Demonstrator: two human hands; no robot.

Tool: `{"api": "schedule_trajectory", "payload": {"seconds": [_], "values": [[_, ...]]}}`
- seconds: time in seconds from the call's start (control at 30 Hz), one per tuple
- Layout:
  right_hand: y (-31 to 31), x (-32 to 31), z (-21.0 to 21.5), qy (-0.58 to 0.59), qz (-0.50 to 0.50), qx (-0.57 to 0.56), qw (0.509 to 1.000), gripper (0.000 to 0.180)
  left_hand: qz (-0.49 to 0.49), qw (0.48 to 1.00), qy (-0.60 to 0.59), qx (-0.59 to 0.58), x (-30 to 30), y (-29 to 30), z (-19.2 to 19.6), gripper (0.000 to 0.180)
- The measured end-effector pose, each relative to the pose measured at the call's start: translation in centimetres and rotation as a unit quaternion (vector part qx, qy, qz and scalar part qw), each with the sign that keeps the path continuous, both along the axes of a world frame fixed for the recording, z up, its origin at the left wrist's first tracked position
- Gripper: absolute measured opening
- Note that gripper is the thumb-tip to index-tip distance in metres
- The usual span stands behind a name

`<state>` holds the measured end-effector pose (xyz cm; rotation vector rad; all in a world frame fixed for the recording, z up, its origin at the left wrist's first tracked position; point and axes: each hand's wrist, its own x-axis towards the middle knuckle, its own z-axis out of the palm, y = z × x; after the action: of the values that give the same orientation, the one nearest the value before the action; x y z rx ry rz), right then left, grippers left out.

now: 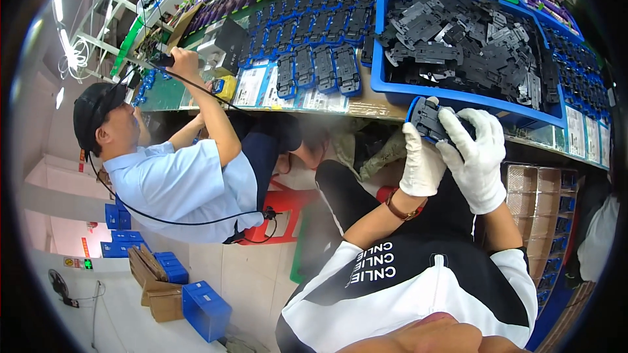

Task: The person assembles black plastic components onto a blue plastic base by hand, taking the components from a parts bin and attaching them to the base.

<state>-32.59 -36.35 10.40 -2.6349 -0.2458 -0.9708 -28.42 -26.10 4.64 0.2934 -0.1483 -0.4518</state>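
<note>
Both my hands wear white gloves and together grip a small blue-and-black plastic part just in front of the table edge. My left hand holds it from below on the left. My right hand wraps over its right side, fingers on top. Right behind them stands a blue bin heaped with dark grey flat plastic pieces. Left of the bin, rows of assembled blue-and-black parts lie on the table.
A co-worker in a light blue shirt and black cap sits at my left, one hand raised to the table holding a corded tool. A red stool, blue crates and cardboard boxes are on the floor. Stacked trays stand at my right.
</note>
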Motion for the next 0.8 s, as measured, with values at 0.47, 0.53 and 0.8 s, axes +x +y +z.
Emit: {"api": "schedule_trajectory", "payload": {"seconds": [0.47, 0.53, 0.8], "values": [[-3.4, -4.5, -5.4, 0.019, 0.004, 0.380, 0.925, 0.059, -0.060, 0.998, -0.004, 0.031, 1.0, -1.8, -2.0, 0.038], [-4.1, -6.4, -5.7, 0.117, 0.056, 0.555, 0.821, 0.058, -0.021, 0.992, -0.057, 0.110, -0.9, -3.1, -0.5, 0.045], [-6.6, -14.1, -5.2, 0.071, -0.010, 0.681, 0.729, 0.042, -0.163, 0.970, -0.047, 0.175, -5.8, -10.5, -0.8, 0.045]]}}
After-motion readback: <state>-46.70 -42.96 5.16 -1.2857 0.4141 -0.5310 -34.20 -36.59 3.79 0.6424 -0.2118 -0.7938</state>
